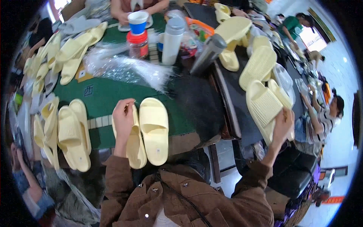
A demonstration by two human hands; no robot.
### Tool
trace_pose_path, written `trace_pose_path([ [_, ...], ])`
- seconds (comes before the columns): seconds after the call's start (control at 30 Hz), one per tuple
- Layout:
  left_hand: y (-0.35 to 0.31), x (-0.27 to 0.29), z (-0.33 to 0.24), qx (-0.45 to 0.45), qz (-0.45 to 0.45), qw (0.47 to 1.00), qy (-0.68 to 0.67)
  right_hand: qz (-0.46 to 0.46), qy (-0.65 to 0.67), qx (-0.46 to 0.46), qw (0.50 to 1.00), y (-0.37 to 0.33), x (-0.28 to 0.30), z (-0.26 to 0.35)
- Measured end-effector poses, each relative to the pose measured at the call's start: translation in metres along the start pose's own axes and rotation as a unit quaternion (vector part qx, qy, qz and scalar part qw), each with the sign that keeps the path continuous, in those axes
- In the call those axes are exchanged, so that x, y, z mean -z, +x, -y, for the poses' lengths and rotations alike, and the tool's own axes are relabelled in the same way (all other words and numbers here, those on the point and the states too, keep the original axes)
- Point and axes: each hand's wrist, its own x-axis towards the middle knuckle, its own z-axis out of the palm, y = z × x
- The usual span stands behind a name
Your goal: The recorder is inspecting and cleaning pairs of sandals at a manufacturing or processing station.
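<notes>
A pair of pale yellow slippers lies in front of me on the green table, the right slipper (154, 132) in full view and the left slipper (137, 145) partly covered by my left hand (124, 115). That hand is closed in a pinch above the left slipper; what its fingertips hold, if anything, is too small to name. Out to the right, my right hand (283, 124) has its fingers closed on the edge of a yellow slipper (261, 104) on the dark table. Another slipper lies partly behind that one.
More yellow slippers (73, 140) lie at the left, with a further pile (73, 47) beyond. A bundle of clear plastic strands (124, 68), a red-lidded jar (137, 44), a white bottle (173, 41) and a grey flask (208, 55) stand or lie ahead. Other people work around.
</notes>
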Motion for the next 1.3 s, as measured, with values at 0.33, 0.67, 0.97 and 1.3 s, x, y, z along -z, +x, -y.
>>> trace_pose_path([
  [0.33, -0.032, 0.029, -0.051, -0.088, 0.004, 0.993, 0.074, 0.186, -0.064, 0.045, 0.979, -0.044, -0.039, -0.049],
  [0.67, -0.119, 0.031, -0.062, 0.008, 0.126, 0.980, 0.156, 0.184, -0.051, 0.038, 0.981, -0.049, -0.050, -0.068],
  [0.97, -0.104, -0.002, -0.045, -0.029, 0.076, 0.985, 0.155, 0.165, -0.080, 0.014, 0.983, -0.054, -0.049, -0.059],
  [1.3, -0.041, 0.131, -0.090, -0.061, -0.080, 0.974, 0.203, 0.149, -0.086, 0.065, 0.983, -0.053, -0.051, -0.060],
])
